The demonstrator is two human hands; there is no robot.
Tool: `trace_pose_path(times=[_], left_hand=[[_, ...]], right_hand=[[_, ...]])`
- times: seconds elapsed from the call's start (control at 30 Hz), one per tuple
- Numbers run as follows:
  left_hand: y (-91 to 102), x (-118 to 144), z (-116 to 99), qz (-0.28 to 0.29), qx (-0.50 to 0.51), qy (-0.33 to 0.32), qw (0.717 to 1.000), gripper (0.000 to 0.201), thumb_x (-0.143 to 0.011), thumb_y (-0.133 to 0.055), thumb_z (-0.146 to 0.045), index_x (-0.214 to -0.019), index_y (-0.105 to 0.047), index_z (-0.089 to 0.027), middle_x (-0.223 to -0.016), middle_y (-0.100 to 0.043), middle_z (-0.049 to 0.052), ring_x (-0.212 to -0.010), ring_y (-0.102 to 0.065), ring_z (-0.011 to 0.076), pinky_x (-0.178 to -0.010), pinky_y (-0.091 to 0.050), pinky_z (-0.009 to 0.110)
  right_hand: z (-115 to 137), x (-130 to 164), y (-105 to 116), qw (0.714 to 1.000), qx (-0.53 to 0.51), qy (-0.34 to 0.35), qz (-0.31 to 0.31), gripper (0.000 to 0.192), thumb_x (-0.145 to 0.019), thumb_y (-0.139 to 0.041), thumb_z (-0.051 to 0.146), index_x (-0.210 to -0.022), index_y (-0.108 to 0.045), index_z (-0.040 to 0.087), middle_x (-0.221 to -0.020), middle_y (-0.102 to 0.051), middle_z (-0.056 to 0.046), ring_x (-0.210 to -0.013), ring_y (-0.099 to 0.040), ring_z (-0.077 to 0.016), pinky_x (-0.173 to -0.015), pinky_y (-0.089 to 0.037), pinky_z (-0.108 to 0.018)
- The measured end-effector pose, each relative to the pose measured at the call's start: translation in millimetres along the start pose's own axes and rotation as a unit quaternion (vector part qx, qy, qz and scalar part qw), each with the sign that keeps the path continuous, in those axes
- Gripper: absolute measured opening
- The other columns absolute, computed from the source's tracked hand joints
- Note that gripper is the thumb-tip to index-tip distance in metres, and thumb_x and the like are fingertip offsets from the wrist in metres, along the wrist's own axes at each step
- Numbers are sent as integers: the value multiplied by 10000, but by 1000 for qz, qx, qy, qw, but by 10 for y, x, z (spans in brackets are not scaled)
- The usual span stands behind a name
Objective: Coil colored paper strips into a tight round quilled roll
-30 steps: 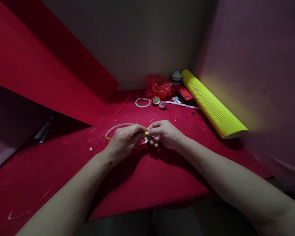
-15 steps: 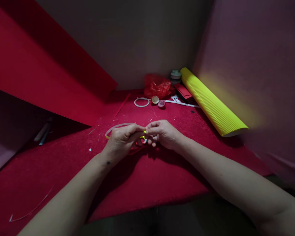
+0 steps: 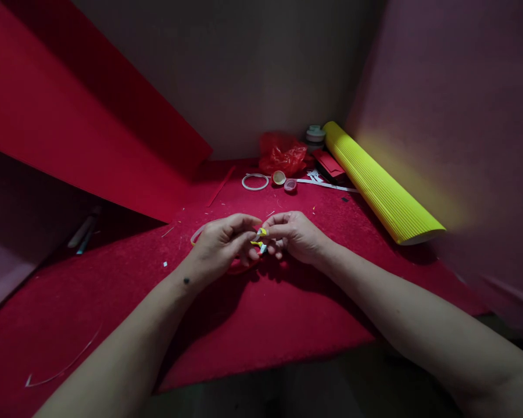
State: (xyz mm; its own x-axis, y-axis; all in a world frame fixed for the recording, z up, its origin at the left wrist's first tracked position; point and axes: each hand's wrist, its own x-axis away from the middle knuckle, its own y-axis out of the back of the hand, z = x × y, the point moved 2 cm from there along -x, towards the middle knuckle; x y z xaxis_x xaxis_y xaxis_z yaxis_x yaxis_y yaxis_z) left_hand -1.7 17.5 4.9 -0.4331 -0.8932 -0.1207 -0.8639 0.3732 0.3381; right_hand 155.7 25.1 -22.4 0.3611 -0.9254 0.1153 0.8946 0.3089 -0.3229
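Close together over the red cloth, my left hand [image 3: 222, 244] and my right hand [image 3: 298, 237] meet at a small yellow and white paper strip [image 3: 262, 231]. The right thumb and forefinger pinch one end of this strip. My left thumb touches its other side, while the left forefinger is raised a little off it. Just below hang more yellow and white pieces [image 3: 262, 247], partly hidden by the fingers. A pale band [image 3: 196, 234] curves out behind my left hand, and a red strip [image 3: 239, 267] shows under it; how they join is hidden.
A roll of yellow corrugated paper [image 3: 379, 180] lies at right. Behind are a red plastic bag [image 3: 283, 154], a lidded jar [image 3: 315, 134], a pale ring [image 3: 255, 182] and two tape rolls [image 3: 279, 178]. A large red sheet [image 3: 91, 116] leans at left, above pens [image 3: 85, 232].
The left forefinger has lifted away from the thumb, and the yellow and white strip between the hands now shows more. The whole view has shifted slightly.
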Motion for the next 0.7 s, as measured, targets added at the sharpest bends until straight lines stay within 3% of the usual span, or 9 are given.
trace_pose_path(times=[0.17, 0.7], left_hand=[[22, 2, -44, -14, 4, 81, 997, 140, -809, -551, -292, -819, -576, -155, -541, -649, 3, -377, -549, 107, -364, -410, 185], [11, -4, -71, -8, -57, 118, 991, 126, -742, -584, -282, -713, -582, -159, -543, -612, 1, -413, -530, 103, -370, -397, 188]], right_hand=[[10, -2, 7, 999, 29, 18, 3, 163, -615, -724, 230, -662, -607, 126, -491, -596, 4, -393, -534, -90, -342, -412, -175], [29, 51, -26, 985, 160, 67, -1, 138, -688, -687, 251, -693, -615, 133, -496, -607, 12, -383, -530, -78, -387, -428, -178]])
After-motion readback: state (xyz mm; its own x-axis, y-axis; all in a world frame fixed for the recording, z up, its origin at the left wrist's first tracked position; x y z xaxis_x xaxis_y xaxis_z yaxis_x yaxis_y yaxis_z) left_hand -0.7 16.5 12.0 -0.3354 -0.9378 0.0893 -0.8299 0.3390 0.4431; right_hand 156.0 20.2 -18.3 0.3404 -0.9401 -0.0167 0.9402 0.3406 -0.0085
